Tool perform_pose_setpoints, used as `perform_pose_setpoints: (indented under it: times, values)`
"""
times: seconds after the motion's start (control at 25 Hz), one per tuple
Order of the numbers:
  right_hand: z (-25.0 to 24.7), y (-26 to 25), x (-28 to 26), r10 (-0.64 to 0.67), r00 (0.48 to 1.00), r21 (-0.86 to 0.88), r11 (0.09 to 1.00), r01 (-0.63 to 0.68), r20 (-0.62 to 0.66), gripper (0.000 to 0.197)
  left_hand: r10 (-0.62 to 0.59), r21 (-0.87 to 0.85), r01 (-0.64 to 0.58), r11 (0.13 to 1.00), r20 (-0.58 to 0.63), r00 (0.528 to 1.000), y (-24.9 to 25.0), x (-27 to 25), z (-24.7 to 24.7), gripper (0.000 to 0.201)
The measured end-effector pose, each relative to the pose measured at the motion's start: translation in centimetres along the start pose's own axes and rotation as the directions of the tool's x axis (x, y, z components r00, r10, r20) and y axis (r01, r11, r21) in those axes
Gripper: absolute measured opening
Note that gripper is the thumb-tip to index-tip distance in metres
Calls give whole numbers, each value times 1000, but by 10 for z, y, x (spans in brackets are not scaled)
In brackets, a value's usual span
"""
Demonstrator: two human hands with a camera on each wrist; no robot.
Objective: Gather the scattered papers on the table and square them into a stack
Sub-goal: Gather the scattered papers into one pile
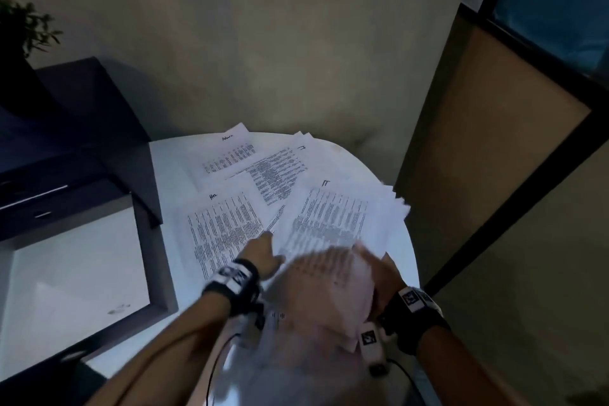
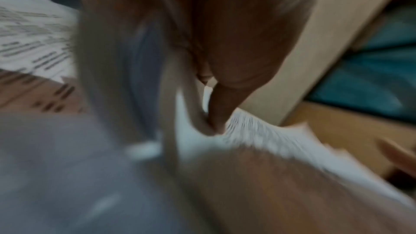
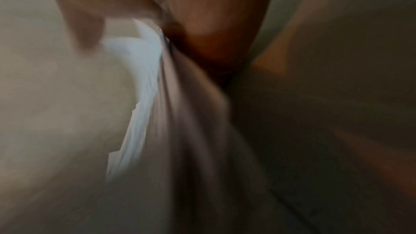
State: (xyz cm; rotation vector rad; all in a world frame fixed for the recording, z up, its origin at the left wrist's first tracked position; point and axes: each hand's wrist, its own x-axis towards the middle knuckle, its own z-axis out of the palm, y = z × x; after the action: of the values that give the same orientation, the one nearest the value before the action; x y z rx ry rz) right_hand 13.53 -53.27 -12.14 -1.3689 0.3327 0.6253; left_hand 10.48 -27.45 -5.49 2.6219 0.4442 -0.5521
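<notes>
The right hand (image 1: 382, 277) grips a blurred sheaf (image 1: 323, 293) between the wrists; the left hand (image 1: 262, 252) rests on loose papers (image 1: 227, 224) ahead, pinching or pressing I cannot tell; sheets beyond both hands reach the table (image 1: 168, 168) rim, so a hasty drag could push them off.

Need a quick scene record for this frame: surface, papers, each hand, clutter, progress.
surface: round white table
papers: printed sheets overlapping, fanned, not squared
left hand: reaches onto the sheets; grip unclear from blur
right hand: holds a motion-blurred sheaf over the near edge
clutter: printer to the left of the table
progress: no squared stack yet
</notes>
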Motion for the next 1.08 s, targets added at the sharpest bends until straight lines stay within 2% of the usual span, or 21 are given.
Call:
perform_pose_setpoints:
  times: [0.04, 0.08, 0.12, 0.16, 0.2, 0.24, 0.28, 0.32, 0.36, 0.4, 0.44, 0.52, 0.6, 0.72, 0.76, 0.84, 0.92, 0.96, 1.04, 1.08]
  values:
    - [3, -5, -3, -40, 999, -92, 995, 38, -19, 81, 32, -12, -32, 999, -12, 999, -1, 1, 10, 51]
    - [1, -6, 3, -133, 988, -208, 971, 115, -76, 77, 43, -59, -46, 997, -50, 998, -4, 0, 13, 44]
    - [0, -9, 8, -197, 977, -282, 944, 168, -77, 67, 10, -137, -26, 990, -115, 993, -9, 2, 7, 37]
    - [1, -11, 12, -217, 973, -315, 932, 181, -83, 60, -83, -234, 37, 971, -190, 978, -21, 7, -2, 33]
    - [-1, -15, 12, -234, 966, -327, 926, 189, -105, 61, -204, -306, 116, 945, -273, 940, -32, 10, -12, 35]
    - [0, -15, 14, -175, 976, -321, 939, 126, -129, 69, -350, -362, 227, 904, -322, 879, -47, 13, -21, 44]
    - [-3, -11, 22, -154, 978, -312, 944, 104, -140, 76, -497, -426, 345, 836, -321, 807, -60, 12, -29, 56]
    - [-7, -5, 29, -156, 975, -308, 946, 101, -160, 80, -611, -493, 439, 751, -268, 745, -69, 11, -34, 69]
    - [-13, 3, 40, -181, 973, -331, 935, 126, -141, 85, -670, -544, 491, 680, -189, 718, -77, 11, -38, 80]
    - [-22, 13, 57, -172, 975, -350, 930, 113, -141, 92, -683, -560, 517, 648, -126, 720, -80, 11, -39, 88]
    - [-16, 8, 49, -156, 980, -373, 922, 99, -127, 100, -675, -565, 515, 645, -104, 730, -82, 12, -39, 92]
    - [-12, 2, 42, -152, 978, -387, 918, 85, -144, 106, -666, -592, 475, 651, -145, 732, -83, 16, -38, 92]
    - [-14, 3, 46, -149, 973, -343, 936, 82, -174, 99, -679, -671, 432, 602, -146, 719, -87, 22, -37, 81]
    - [-11, 0, 39, -173, 973, -339, 934, 113, -154, 102, -648, -724, 388, 570, -105, 755, -95, 24, -33, 62]
    - [-11, 1, 37, -192, 971, -338, 932, 134, -146, 94, -622, -723, 349, 597, -141, 771, -95, 23, -32, 59]
    - [-9, 0, 34, -192, 970, -343, 930, 131, -152, 78, -531, -711, 188, 678, -296, 794, -89, 21, -36, 53]
    - [-11, -1, 33, -183, 973, -302, 944, 133, -141, 80, -441, -715, 28, 699, -400, 804, -86, 14, -36, 44]
    - [-9, -4, 32, -190, 971, -298, 944, 141, -144, 84, -412, -709, 13, 705, -394, 821, -86, 10, -36, 45]
    - [-6, -5, 31, -176, 968, -307, 945, 115, -179, 88, -381, -646, 110, 755, -296, 876, -87, 1, -32, 51]
    - [-6, -3, 31, -176, 969, -325, 939, 113, -171, 90, -369, -605, 139, 784, -274, 888, -87, -3, -32, 49]
